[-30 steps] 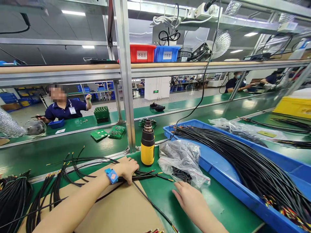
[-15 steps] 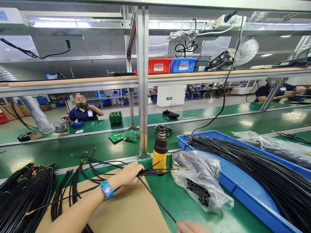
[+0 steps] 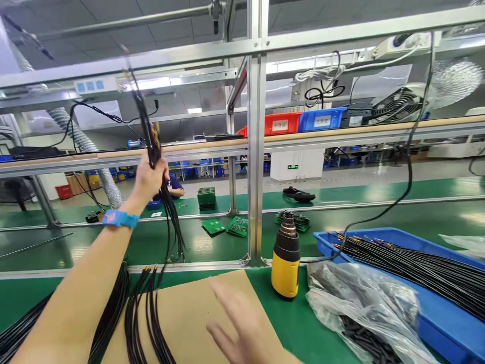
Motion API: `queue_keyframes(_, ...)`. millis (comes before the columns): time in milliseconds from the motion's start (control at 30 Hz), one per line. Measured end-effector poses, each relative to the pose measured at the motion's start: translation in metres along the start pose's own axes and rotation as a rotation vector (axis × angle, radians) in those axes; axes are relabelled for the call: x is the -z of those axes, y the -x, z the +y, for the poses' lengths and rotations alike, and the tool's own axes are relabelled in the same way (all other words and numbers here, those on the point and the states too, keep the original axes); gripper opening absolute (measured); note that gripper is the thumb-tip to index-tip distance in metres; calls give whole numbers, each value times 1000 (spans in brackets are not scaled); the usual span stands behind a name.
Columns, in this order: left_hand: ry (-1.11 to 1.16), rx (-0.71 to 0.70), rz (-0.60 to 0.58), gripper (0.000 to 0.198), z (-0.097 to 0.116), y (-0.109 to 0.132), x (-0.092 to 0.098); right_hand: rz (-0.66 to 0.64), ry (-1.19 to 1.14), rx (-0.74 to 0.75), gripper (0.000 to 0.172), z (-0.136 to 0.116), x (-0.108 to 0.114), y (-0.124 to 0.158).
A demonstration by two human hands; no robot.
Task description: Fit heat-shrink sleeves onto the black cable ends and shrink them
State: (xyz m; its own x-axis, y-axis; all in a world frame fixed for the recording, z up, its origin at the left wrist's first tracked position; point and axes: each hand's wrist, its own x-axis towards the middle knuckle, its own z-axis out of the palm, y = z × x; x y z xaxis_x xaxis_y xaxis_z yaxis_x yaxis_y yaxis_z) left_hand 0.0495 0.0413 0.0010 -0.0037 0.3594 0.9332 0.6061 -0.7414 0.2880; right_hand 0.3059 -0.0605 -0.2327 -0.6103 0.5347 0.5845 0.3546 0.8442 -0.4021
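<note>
My left hand point(image 3: 149, 177), with a blue wrist strap point(image 3: 120, 219), is raised high and grips a bunch of black wires point(image 3: 151, 141) with coloured ends. The wires hang down past my fist. My right hand point(image 3: 238, 323) is blurred, with its fingers apart and nothing in them, above a brown cardboard sheet point(image 3: 200, 303). More black wires point(image 3: 146, 318) lie on the cardboard's left side. To the right stands a yellow and black heat gun point(image 3: 286, 258). A plastic bag of black tubing pieces point(image 3: 359, 308) lies beyond it.
A blue tray of black wires point(image 3: 379, 237) sits at the right of the green bench point(image 3: 299, 323). An aluminium upright point(image 3: 256, 151) rises behind the heat gun. Green circuit boards point(image 3: 227, 227) lie on the far bench. Red and blue bins point(image 3: 303, 121) stand on a shelf.
My left hand has lifted the wires off the bench to above head height. My right hand has moved onto the cardboard, and the view has turned upward.
</note>
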Motion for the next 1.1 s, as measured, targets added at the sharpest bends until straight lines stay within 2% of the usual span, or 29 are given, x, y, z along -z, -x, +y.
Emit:
queue_keyframes(67, 33, -88, 115, 20, 19, -35, 14, 97, -152, -6, 85, -6, -2, -60)
queue_keyframes(100, 43, -114, 146, 19, 31, -48, 16, 202, -191, -27, 96, -9, -3, -88)
queue_keyframes(200, 112, -134, 192, 16, 74, -65, 5, 415, -263, -103, 115, -16, -7, -151)
queue_keyframes(267, 237, -128, 225, 11, 102, -59, -12, 498, -359, -163, 111, -16, -8, -166)
queue_keyframes(333, 369, -111, 263, 9, 124, -48, -27, 457, -571, -190, 85, -8, -1, -159)
queue_keyframes(400, 490, -107, 315, 11, 137, -38, -39, 349, -766, -189, 52, 2, 22, -134)
queue_keyframes(467, 629, -86, 370, 13, 145, -33, -54, 310, -773, -204, 33, 7, 63, -95)
queue_keyframes(533, 784, 5, 409, 12, 153, -32, -78, 338, -647, -246, 30, 2, 116, -48)
queue_keyframes(633, 999, 252, 364, 11, 177, -24, -137, 306, -439, -447, 34, -15, 190, 30)
queue_keyframes(667, 1058, 326, 314, 12, 188, -16, -161, 315, -394, -545, 39, -18, 208, 56)
queue_keyframes(700, 1107, 336, 241, 13, 199, -6, -187, 326, -370, -675, 47, -19, 222, 83)
queue_keyframes(767, 1182, 397, 100, 16, 220, 18, -243, 425, -346, -887, 62, -15, 238, 133)
queue_keyframes(900, 1277, 664, -226, 12, 256, 60, -349, 543, -298, -1035, 72, 5, 252, 212)
queue_keyframes(1000, 1271, 748, -437, 19, 272, 66, -407, 665, -245, -1097, 75, 18, 270, 238)
queue_keyframes(1100, 1228, 761, -627, 26, 270, 63, -442, 779, -258, -1060, 60, 42, 304, 240)
